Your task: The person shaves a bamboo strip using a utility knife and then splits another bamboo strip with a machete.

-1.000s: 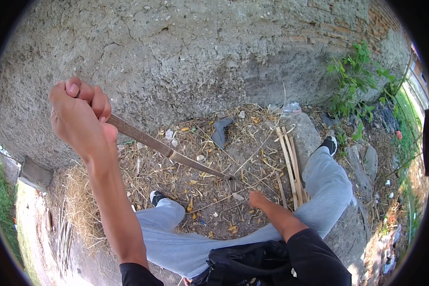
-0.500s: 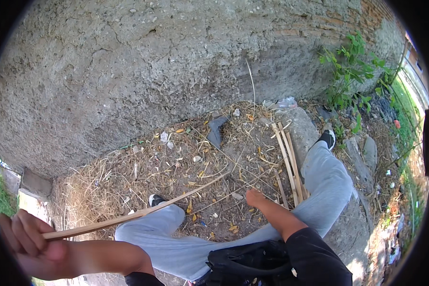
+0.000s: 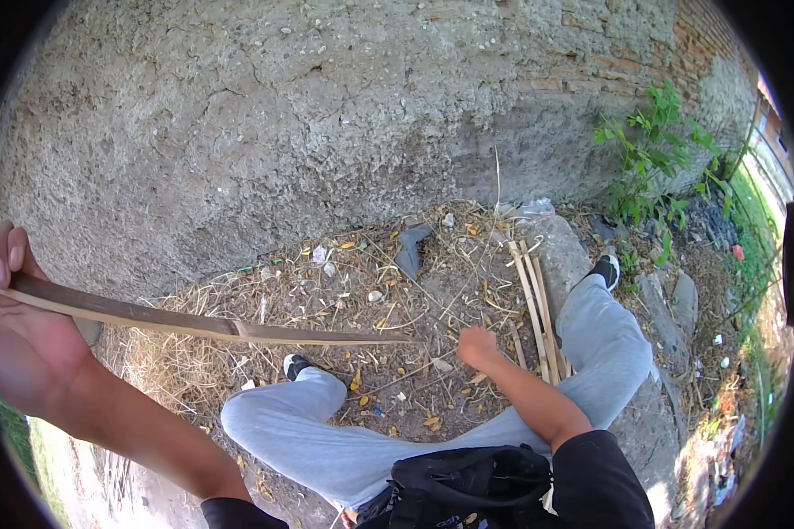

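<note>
My left hand [image 3: 31,346], raised at the far left, grips a long bamboo strip [image 3: 176,321] between thumb and fingers. The strip runs across to the middle, its dark brown face upward, its edge pale, with a node partway along. Its far end stops a little short of my right hand [image 3: 478,349]. That hand is closed into a fist over the ground, in front of my right leg; anything inside it is hidden. Just right of it, several pale strips [image 3: 531,300] lie side by side near my right shin.
A rough grey wall [image 3: 326,115] rises ahead. Dry straw [image 3: 168,353], leaves and stones cover the ground, along with a dark grey scrap [image 3: 409,250]. A stone slab [image 3: 563,247] and a leafy plant [image 3: 657,141] are at right. A black bag [image 3: 468,480] sits at my lap.
My left hand has risen and turned, lifting its end of the bamboo strip, so the dark face now shows. My right hand has barely moved. The view has shifted slightly.
</note>
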Available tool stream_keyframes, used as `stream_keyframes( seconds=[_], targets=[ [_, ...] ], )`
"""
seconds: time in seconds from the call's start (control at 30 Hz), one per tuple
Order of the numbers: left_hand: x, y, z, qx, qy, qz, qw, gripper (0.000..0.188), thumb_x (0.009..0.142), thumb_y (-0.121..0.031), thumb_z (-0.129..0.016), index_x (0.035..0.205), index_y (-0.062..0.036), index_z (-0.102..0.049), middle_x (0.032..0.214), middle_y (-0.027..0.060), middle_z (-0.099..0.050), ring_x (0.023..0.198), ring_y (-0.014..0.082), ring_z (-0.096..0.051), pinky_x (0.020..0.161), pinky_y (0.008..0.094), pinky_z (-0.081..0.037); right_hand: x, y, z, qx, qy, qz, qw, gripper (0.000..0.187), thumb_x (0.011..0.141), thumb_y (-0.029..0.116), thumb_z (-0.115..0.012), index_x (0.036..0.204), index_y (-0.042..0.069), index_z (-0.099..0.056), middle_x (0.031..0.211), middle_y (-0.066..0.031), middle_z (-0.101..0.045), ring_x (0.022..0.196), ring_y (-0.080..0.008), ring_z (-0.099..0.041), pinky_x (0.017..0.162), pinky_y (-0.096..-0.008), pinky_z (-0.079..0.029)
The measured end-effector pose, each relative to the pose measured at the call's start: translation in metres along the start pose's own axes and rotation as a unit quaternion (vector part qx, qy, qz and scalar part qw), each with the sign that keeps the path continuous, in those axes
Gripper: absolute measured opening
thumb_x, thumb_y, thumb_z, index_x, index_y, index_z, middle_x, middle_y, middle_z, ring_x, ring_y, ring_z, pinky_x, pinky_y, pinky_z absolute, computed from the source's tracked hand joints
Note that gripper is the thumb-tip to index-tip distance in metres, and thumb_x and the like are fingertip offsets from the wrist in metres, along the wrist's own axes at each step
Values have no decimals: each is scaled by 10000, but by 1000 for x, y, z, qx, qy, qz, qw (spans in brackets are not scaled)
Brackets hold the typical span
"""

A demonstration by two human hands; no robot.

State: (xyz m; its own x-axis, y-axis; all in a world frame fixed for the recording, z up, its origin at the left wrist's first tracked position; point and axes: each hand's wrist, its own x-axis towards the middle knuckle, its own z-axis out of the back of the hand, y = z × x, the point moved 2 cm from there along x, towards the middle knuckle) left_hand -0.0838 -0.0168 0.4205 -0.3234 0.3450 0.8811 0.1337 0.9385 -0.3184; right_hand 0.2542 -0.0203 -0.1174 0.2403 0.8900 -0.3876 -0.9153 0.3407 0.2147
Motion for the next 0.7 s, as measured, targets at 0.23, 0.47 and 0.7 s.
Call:
stream_keyframes(
  seconds=[0.23, 0.47, 0.7],
  targets=[
    [-66, 69, -79, -51, 78, 90, 992, 289, 999, -249, -528, 984, 29, -450, 831, 106, -539, 649, 182, -608, 663, 339, -585, -9, -7, 99, 226, -33, -43, 973, 449, 934, 381, -528, 886, -34, -692, 768, -217, -674, 799, -348, -687, 750, -454, -523],
    [-44, 105, -120, -6, 168, 182, 969, 296, 984, -276, -524, 993, 8, -440, 862, 145, -589, 699, 223, -667, 726, 401, -587, -98, 39, 206, 503, -93, 87, 855, 357, 1001, 300, -464, 955, -8, -638, 600, -31, -530, 433, -132, -504, 436, -307, -410],
    [-37, 116, -158, -140, 163, 302, 929, 309, 988, -308, -419, 785, -76, -439, 562, 14, -375, 432, 88, -309, 393, 240, -239, -175, 74, 279, 576, -66, 159, 799, 345, 1028, 250, -412, 992, -20, -624, 574, 10, -493, 407, -63, -450, 389, -260, -347]
  ],
)
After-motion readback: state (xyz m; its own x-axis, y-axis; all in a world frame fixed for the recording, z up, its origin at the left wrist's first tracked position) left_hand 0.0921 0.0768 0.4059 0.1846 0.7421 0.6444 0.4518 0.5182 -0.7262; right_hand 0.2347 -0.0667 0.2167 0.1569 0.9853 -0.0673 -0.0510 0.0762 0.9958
